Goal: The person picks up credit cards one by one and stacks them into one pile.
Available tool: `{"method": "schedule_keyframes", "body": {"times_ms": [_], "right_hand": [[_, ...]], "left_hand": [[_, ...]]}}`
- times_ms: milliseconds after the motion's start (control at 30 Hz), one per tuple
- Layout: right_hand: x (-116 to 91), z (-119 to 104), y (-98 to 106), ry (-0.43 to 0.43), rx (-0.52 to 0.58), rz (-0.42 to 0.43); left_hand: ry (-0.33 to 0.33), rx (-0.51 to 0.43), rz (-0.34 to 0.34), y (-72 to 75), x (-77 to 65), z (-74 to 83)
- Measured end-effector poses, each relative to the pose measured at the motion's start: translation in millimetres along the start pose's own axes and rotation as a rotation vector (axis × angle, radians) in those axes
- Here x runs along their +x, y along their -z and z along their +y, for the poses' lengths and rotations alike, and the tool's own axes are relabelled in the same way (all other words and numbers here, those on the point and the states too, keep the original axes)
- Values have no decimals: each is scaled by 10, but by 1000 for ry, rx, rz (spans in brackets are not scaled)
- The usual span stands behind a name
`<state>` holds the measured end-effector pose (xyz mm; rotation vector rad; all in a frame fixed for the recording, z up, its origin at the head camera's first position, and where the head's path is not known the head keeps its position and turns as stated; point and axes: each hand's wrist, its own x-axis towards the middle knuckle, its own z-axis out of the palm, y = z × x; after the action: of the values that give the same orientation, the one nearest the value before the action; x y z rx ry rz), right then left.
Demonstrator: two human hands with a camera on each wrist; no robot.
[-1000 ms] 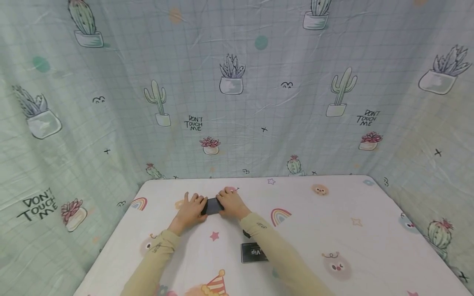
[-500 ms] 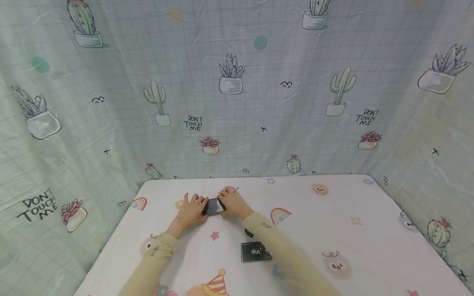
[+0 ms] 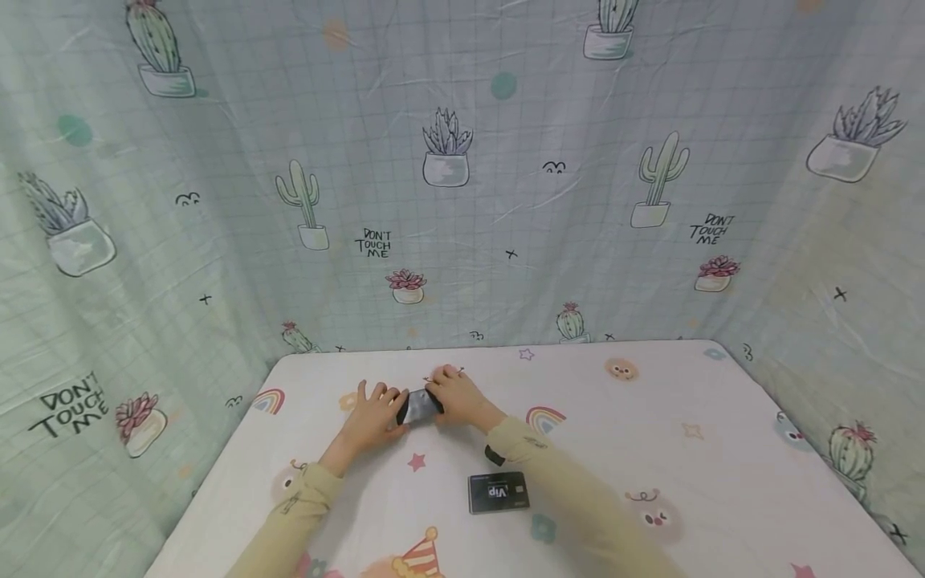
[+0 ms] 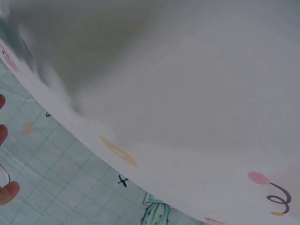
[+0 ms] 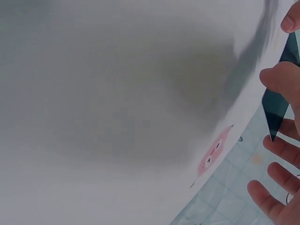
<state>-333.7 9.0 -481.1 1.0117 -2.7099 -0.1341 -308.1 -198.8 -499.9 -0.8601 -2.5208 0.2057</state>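
Note:
Both hands hold a dark, glossy, card-sized flat piece (image 3: 421, 408) above the far left part of the table. My left hand (image 3: 372, 415) pinches its left end, and my right hand (image 3: 462, 399) pinches its right end. Its middle catches light and looks grey; the ends are darker and partly covered by fingers. In the right wrist view the piece (image 5: 275, 105) shows a thin edge and a pointed corner between the thumb and fingers. Only a few fingertips (image 4: 8, 192) appear at the border of the left wrist view.
A black card marked "Vip" (image 3: 499, 492) lies on the white patterned table (image 3: 614, 449), nearer to me. Beside the right sleeve lies a small black object (image 3: 495, 455), its kind unclear and partly hidden. A cactus-print curtain (image 3: 506, 201) encloses the back and sides.
The held piece has tilted slightly and shows more shine. My right forearm has shifted a little right, uncovering more of the Vip card and the small black object.

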Motion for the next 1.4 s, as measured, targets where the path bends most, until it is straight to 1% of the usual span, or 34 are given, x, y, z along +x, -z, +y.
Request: {"method": "schedule_keyframes", "body": {"times_ms": [233,367,467,600,833,1000,1067,1233,1400], "right_hand": [[-85,27,13,8,49,-2],[-132,28,33,15,58,10],[-164,31,56,6,63,-1],[-227,37,92,-6,84,-16],[-366,51,146,21,105,30],[-447,59,189,21,133,31],[-480,60,207,24,148,27],[-575,66,228,43,143,28],[-688,76,222,60,139,35]], "left_hand": [[-31,-1,57,25,-12,54],[-29,-11,54,42,-25,88],[-23,-22,53,57,-32,113],[-34,-50,84,101,-41,154],[-46,-66,120,160,-53,219],[-51,-104,150,193,-58,262],[-48,-118,148,202,-68,280],[-40,-142,114,225,-96,342],[-39,-164,96,243,-112,416]]}}
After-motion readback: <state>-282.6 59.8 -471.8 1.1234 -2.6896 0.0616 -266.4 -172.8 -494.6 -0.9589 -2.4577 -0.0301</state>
